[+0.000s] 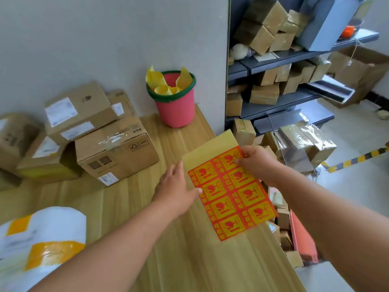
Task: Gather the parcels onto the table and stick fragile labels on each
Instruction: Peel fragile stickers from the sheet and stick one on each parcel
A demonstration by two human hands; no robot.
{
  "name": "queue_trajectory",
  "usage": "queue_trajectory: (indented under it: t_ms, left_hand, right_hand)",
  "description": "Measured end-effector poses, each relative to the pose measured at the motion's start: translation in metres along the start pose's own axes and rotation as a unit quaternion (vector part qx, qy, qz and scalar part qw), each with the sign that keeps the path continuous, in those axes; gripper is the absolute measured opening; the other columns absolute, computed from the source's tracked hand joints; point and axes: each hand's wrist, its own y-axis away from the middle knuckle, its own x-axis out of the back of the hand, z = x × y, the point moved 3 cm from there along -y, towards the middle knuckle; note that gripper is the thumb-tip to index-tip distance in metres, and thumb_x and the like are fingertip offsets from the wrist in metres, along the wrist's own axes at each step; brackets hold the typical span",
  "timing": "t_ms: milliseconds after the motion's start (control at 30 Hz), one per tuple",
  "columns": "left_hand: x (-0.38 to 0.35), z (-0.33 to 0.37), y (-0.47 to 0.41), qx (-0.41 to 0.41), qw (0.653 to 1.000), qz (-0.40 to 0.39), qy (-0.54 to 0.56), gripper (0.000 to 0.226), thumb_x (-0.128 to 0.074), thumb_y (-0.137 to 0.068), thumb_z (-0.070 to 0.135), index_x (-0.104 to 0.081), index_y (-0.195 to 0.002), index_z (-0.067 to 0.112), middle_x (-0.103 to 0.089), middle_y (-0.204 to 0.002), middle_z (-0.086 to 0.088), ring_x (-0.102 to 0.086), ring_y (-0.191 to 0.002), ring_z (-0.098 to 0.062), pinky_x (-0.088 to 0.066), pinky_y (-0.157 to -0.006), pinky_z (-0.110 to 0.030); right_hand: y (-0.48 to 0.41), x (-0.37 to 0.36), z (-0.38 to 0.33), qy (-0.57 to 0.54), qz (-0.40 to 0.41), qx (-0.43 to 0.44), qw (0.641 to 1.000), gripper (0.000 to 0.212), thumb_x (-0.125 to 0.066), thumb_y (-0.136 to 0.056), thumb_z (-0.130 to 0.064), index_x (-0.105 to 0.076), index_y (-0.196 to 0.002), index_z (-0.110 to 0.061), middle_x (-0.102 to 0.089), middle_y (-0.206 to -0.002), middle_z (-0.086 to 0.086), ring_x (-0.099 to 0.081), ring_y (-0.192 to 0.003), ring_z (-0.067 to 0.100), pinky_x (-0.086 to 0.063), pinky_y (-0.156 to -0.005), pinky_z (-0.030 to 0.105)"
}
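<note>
A sheet of red-and-yellow fragile labels [231, 192] lies on the wooden table [130, 207] near its right edge; the top rows are gone, leaving bare yellow backing. My left hand [175, 186] presses flat on the sheet's left edge. My right hand [255, 163] pinches the top right label at its corner. Several cardboard parcels [113, 150] are stacked at the table's far left. A white bagged parcel with yellow tape [40, 241] lies at the near left.
A pink bucket with a green rim [175, 102] holds used yellow backing sheets at the table's far end by the wall. A dark shelf rack [273, 60] full of small taped boxes stands on the right, with more boxes on the floor beside the table.
</note>
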Motion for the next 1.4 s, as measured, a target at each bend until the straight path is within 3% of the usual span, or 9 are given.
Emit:
queue_trajectory:
  t_ms: [233,367,467,567,700,867,1067,1200,1400]
  left_hand:
    - [0.102,-0.008,0.022,0.038,0.970,0.042,0.237,0.078,-0.075,-0.081,0.031,-0.027,-0.142,0.016,-0.049,-0.139,-0.005,-0.046,-0.127,-0.025,-0.037,-0.100,-0.036]
    - [0.156,-0.025,0.045,0.051,0.943,0.051,0.325,0.100,-0.078,-0.078,0.026,-0.012,-0.151,0.012,-0.049,-0.142,-0.004,-0.045,-0.129,-0.021,-0.034,-0.104,-0.036]
    - [0.193,-0.039,0.072,0.018,0.926,0.054,0.373,0.058,-0.075,-0.081,0.014,-0.046,-0.131,0.012,-0.062,-0.126,-0.003,-0.056,-0.107,-0.016,-0.037,-0.086,-0.028]
    - [0.234,-0.050,0.105,-0.032,0.910,0.061,0.408,0.028,-0.067,-0.085,0.003,-0.059,-0.111,0.010,-0.067,-0.110,-0.006,-0.061,-0.099,-0.020,-0.041,-0.080,-0.028]
    - [0.290,-0.070,0.153,-0.095,0.896,0.092,0.423,0.014,-0.059,-0.092,0.007,-0.064,-0.101,0.016,-0.069,-0.100,-0.002,-0.063,-0.093,-0.018,-0.043,-0.065,-0.026]
    - [0.345,-0.109,0.213,-0.150,0.866,0.126,0.460,0.012,-0.052,-0.098,0.017,-0.064,-0.103,0.018,-0.071,-0.097,0.000,-0.067,-0.082,-0.010,-0.044,-0.057,-0.022]
    - [0.384,-0.167,0.272,-0.184,0.850,0.165,0.465,0.017,-0.047,-0.100,0.026,-0.064,-0.100,0.025,-0.072,-0.095,0.003,-0.068,-0.089,-0.015,-0.047,-0.065,-0.029]
    - [0.402,-0.202,0.309,-0.202,0.849,0.180,0.455,0.019,-0.046,-0.100,0.031,-0.064,-0.099,0.027,-0.073,-0.094,0.002,-0.070,-0.090,-0.020,-0.055,-0.083,-0.046]
    - [0.432,-0.233,0.346,-0.228,0.843,0.196,0.446,0.020,-0.045,-0.101,0.027,-0.065,-0.100,0.026,-0.074,-0.090,0.002,-0.071,-0.086,-0.018,-0.055,-0.084,-0.046]
  right_hand:
    - [0.055,0.010,-0.117,-0.042,0.000,0.102,0.994,0.012,-0.058,-0.096,-0.020,-0.067,-0.103,-0.022,-0.075,-0.091,-0.001,-0.073,-0.082,0.014,-0.057,-0.070,0.032]
    - [0.095,0.003,-0.176,-0.061,0.006,0.147,0.987,0.015,-0.058,-0.095,-0.017,-0.066,-0.108,-0.017,-0.075,-0.097,0.003,-0.073,-0.088,0.017,-0.057,-0.078,0.035]
    - [0.127,-0.005,-0.219,-0.083,0.023,0.171,0.981,0.016,-0.058,-0.095,-0.016,-0.064,-0.110,-0.015,-0.074,-0.099,0.005,-0.072,-0.090,0.019,-0.057,-0.081,0.037]
    - [0.161,-0.014,-0.258,-0.091,0.042,0.198,0.975,0.017,-0.058,-0.095,-0.018,-0.063,-0.112,-0.015,-0.074,-0.096,0.003,-0.073,-0.087,0.018,-0.058,-0.079,0.036]
    - [0.205,-0.027,-0.303,-0.101,0.065,0.221,0.968,0.018,-0.061,-0.094,-0.022,-0.064,-0.110,-0.016,-0.075,-0.096,0.003,-0.073,-0.087,0.020,-0.056,-0.087,0.046]
    - [0.264,-0.064,-0.346,-0.081,0.092,0.252,0.960,0.017,-0.061,-0.093,-0.024,-0.065,-0.108,-0.018,-0.076,-0.093,0.000,-0.073,-0.085,0.015,-0.058,-0.085,0.041]
    - [0.335,-0.119,-0.376,-0.027,0.099,0.268,0.958,0.015,-0.061,-0.093,-0.027,-0.064,-0.106,-0.019,-0.076,-0.091,-0.001,-0.073,-0.081,0.014,-0.059,-0.072,0.029]
    - [0.374,-0.146,-0.390,0.017,0.102,0.277,0.955,0.016,-0.060,-0.095,-0.027,-0.065,-0.103,-0.015,-0.075,-0.085,-0.001,-0.071,-0.076,0.014,-0.058,-0.073,0.029]
    - [0.406,-0.166,-0.416,0.059,0.091,0.285,0.952,0.020,-0.059,-0.095,-0.031,-0.068,-0.100,-0.015,-0.075,-0.089,0.002,-0.070,-0.076,0.016,-0.057,-0.070,0.027]
